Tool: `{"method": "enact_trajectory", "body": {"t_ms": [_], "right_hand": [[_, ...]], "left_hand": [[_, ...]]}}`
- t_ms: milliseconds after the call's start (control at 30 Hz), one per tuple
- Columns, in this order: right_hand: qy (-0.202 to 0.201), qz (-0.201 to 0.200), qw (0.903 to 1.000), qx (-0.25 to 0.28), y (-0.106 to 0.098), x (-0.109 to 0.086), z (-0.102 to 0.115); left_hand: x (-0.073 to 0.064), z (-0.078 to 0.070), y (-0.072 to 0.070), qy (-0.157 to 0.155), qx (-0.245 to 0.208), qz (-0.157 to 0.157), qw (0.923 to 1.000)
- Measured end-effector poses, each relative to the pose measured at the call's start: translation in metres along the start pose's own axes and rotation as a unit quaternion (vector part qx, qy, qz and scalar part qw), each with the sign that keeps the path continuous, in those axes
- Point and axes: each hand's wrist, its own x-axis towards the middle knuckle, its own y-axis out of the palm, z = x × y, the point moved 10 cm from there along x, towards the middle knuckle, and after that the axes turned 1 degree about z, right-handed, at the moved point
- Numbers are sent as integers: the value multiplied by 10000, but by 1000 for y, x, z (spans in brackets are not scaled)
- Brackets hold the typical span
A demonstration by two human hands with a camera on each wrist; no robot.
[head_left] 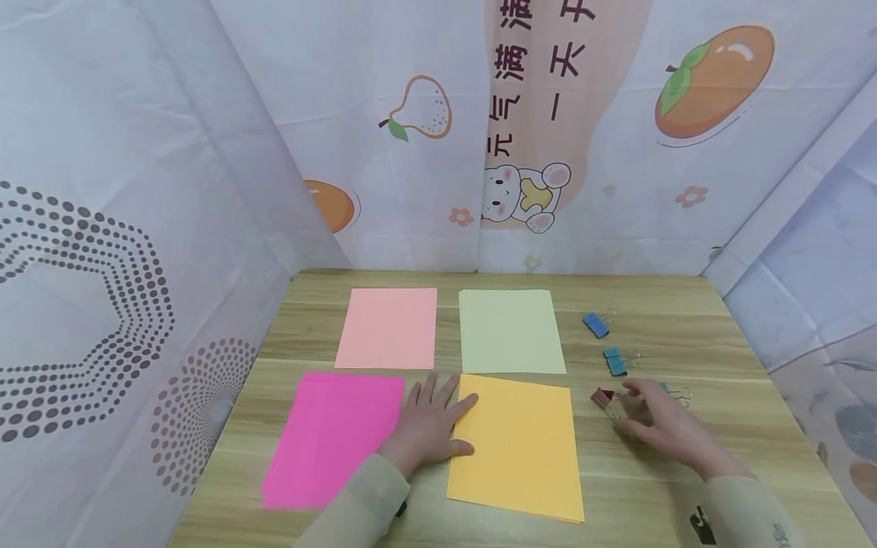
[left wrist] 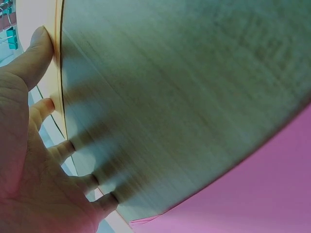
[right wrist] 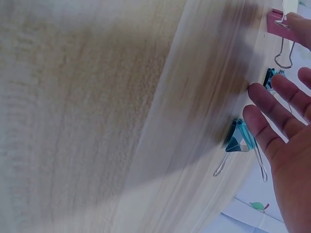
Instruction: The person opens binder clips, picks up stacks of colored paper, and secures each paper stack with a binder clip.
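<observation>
My left hand (head_left: 426,428) lies with spread fingers between two paper stacks, thumb and forefinger resting on the left edge of the yellow-orange paper (head_left: 517,449). Its other fingertips touch the wooden table. To its left is the bright pink paper (head_left: 336,438). Over on the right, my right hand (head_left: 668,430) reaches at a dark red binder clip (head_left: 603,396), thumb and forefinger apart around the clip's wire handles. In the right wrist view the thumb overlaps a handle of this red clip (right wrist: 282,26). A teal binder clip (right wrist: 238,138) lies beside the little finger, partly hidden in the head view.
A light pink sheet (head_left: 387,327) and a pale green sheet (head_left: 511,331) lie side by side toward the back. A blue binder clip (head_left: 596,325) and another teal clip (head_left: 615,361) sit to their right. A printed curtain (head_left: 411,190) hangs behind the table.
</observation>
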Motion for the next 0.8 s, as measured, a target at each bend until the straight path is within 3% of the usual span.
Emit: {"method": "enact_trajectory", "body": {"t_ms": [800], "right_hand": [[-265, -201, 9991, -281, 3, 4, 6]], "left_hand": [[-2, 0, -2, 0, -5, 15, 10000]]}}
